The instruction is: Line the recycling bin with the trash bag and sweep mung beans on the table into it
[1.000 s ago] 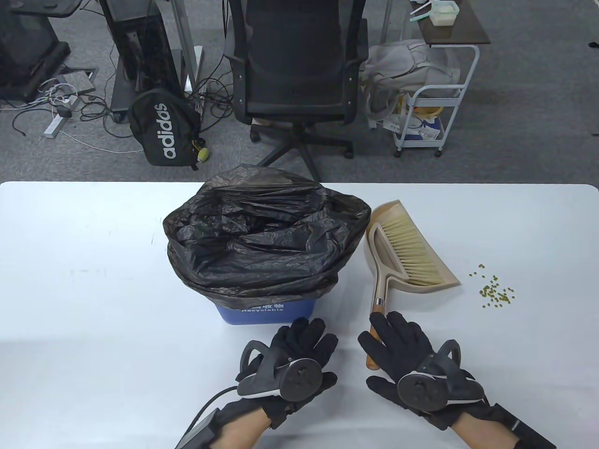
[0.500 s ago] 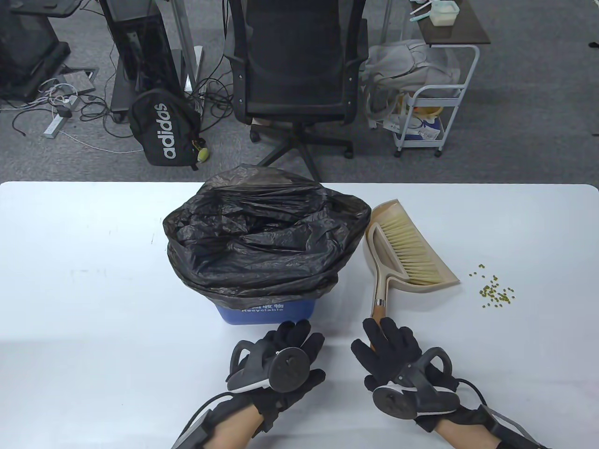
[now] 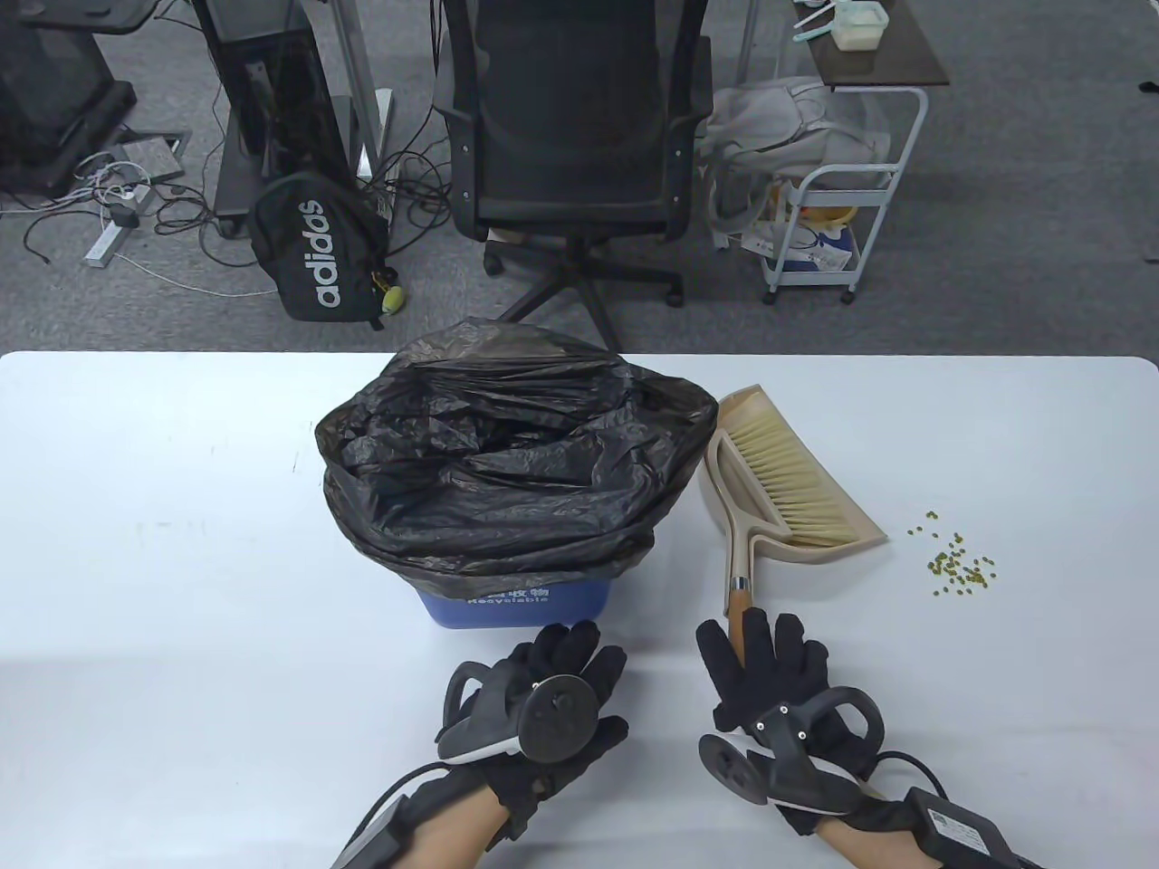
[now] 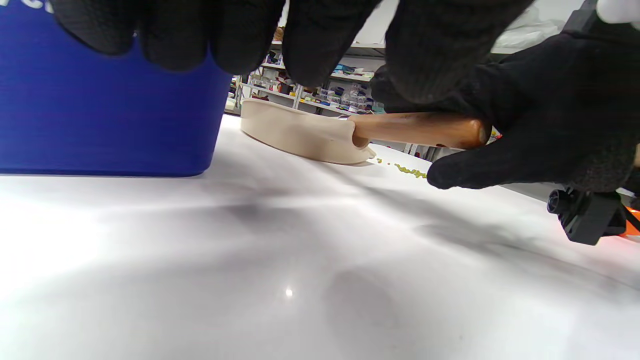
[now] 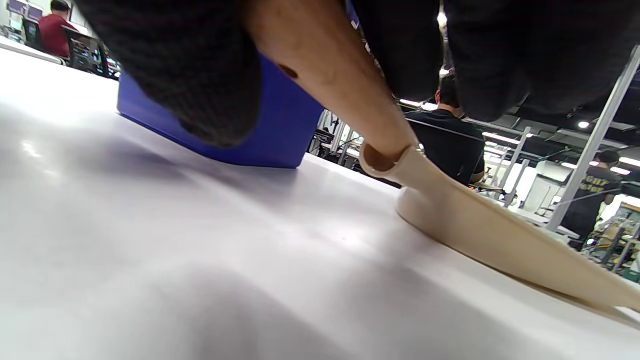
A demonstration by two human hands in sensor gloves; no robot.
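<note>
The blue recycling bin (image 3: 516, 608) stands mid-table, with the black trash bag (image 3: 507, 453) draped over its rim. Right of it lies a beige dustpan (image 3: 869, 536) with a brush (image 3: 788, 471) nested in it. The brush's wooden handle (image 3: 738, 608) points toward me. My right hand (image 3: 756, 647) holds that handle, thumb on one side and fingers on the other; the right wrist view shows the handle (image 5: 330, 70) running under the palm. My left hand (image 3: 570, 654) hovers with relaxed fingers just in front of the bin and holds nothing. Mung beans (image 3: 960, 561) lie scattered right of the dustpan.
The white table's far edge (image 3: 579, 355) is behind the bin. Beyond it stand an office chair (image 3: 570, 136), a black backpack (image 3: 317, 249) and a white cart (image 3: 842, 208) on the floor. Bare tabletop (image 3: 181, 543) stretches left of the bin.
My right hand turned and closed round the brush handle, and the handle and dustpan shifted slightly. My left hand drew back a little toward me and to the left.
</note>
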